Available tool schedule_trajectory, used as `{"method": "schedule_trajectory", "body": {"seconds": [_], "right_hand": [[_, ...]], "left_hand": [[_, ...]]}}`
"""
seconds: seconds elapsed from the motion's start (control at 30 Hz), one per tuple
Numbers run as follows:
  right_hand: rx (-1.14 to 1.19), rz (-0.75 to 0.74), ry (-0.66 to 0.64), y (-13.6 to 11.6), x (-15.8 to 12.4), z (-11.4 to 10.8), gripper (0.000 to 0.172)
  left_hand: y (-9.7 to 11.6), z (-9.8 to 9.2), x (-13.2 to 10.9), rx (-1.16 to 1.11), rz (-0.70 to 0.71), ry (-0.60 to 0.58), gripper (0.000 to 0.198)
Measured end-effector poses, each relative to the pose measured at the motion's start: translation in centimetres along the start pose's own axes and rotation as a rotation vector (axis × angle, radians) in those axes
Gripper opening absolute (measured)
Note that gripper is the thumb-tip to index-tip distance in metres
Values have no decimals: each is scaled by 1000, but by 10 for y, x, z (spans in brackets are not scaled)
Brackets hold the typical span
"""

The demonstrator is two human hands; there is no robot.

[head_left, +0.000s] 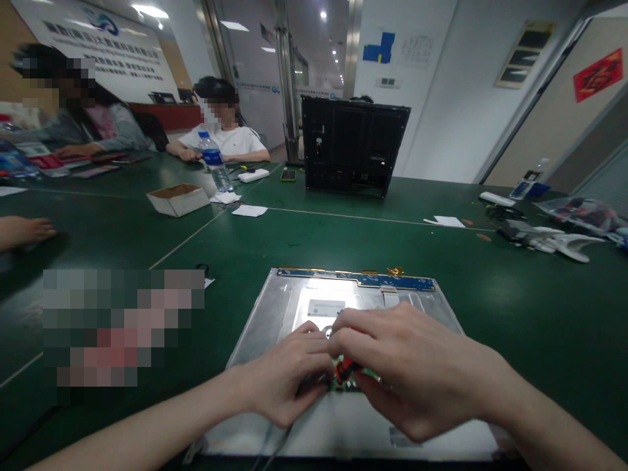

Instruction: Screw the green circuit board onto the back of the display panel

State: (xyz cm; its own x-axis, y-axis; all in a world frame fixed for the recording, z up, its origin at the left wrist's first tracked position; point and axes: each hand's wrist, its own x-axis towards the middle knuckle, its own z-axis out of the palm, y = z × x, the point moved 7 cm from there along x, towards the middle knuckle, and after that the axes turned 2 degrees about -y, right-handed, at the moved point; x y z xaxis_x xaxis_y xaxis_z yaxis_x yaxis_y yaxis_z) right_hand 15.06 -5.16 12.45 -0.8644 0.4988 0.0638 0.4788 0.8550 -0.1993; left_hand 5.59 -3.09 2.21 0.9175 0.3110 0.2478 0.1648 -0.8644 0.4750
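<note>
A flat display panel (265,347) with a silvery metal back lies on the table in front of me. A narrow blue circuit board (318,276) runs along its far edge. My left hand (294,376) rests over the panel's middle, fingers curled; whatever they hold is hidden. My right hand (407,366) bends over the same spot, closed around a small red and black object (346,369) whose kind I cannot make out. Parts of a green circuit board (338,386) show beneath the hands. Thin cables (279,445) come out below my left hand.
A black display housing (356,147) stands upright across the green table (294,242). An open box (177,199), a water bottle (214,163) and paper (249,210) are at back left. A grey-white tool (544,239) lies right. Other people sit left; a blurred hand (27,230) reaches in.
</note>
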Motion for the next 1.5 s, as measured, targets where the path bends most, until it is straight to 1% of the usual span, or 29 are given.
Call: {"method": "schedule_trajectory", "body": {"seconds": [0.07, 0.17, 0.23, 0.3, 0.4, 0.47, 0.53, 0.67, 0.7, 0.8, 0.97, 1.07, 1.13, 1.2, 1.3, 1.33, 1.43, 1.47, 1.5], "right_hand": [[-14, -3, -2, 0, 0, 1, 16], [-78, 14, 33, 2, 1, 2, 10], [-105, 32, 48, 4, 2, 3, 16], [-79, 37, 42, 4, 1, 2, 18], [-4, 18, 11, 3, 0, 2, 12], [-6, 19, 6, 3, -1, 1, 12], [-50, 36, 20, 5, -1, 2, 9], [-124, 68, 46, 9, 0, 2, 21], [-123, 65, 47, 9, 0, 1, 21], [-99, 37, 33, 5, 0, -1, 14], [-123, 19, 42, 3, 0, 1, 11], [-159, 32, 52, 5, 1, 3, 19], [-140, 22, 47, 5, 1, 2, 20], [-77, 2, 30, 4, 0, 1, 17], [-11, -18, 5, 2, 0, -1, 23], [-14, -20, 7, 1, 0, -1, 22], [-81, -4, 46, 2, 0, 0, 8], [-110, 4, 61, 3, 0, 0, 9], [-134, 9, 73, 4, 0, 0, 14]], "left_hand": [[0, 0, 0, 8, 1, 5, 26], [-1, 1, 0, 3, -14, -5, 27], [-1, 1, 0, -9, -20, -11, 24], [-1, 1, 0, -12, -14, -5, 21], [0, 0, 0, 1, -2, 3, 19], [-1, 0, 0, 4, -5, -1, 19], [-1, 1, 0, -5, -7, 0, 21], [-2, 2, -1, -16, -11, -4, 24], [-2, 3, -1, -12, -11, -6, 24], [-1, 2, -1, 1, 0, -4, 22], [-1, 0, 0, 0, -2, 9, 21], [-2, 3, -1, 4, -14, -14, 16], [-3, 3, -1, 13, -13, -13, 16], [-2, 2, -2, 12, -3, 5, 19], [-1, 0, -2, 3, 8, 24, 21], [0, 0, -2, 4, 11, 29, 21], [0, -1, -1, 6, 5, 37, 18], [0, -1, 0, 2, 3, 33, 16], [0, 0, 0, -2, 3, 24, 14]]}}
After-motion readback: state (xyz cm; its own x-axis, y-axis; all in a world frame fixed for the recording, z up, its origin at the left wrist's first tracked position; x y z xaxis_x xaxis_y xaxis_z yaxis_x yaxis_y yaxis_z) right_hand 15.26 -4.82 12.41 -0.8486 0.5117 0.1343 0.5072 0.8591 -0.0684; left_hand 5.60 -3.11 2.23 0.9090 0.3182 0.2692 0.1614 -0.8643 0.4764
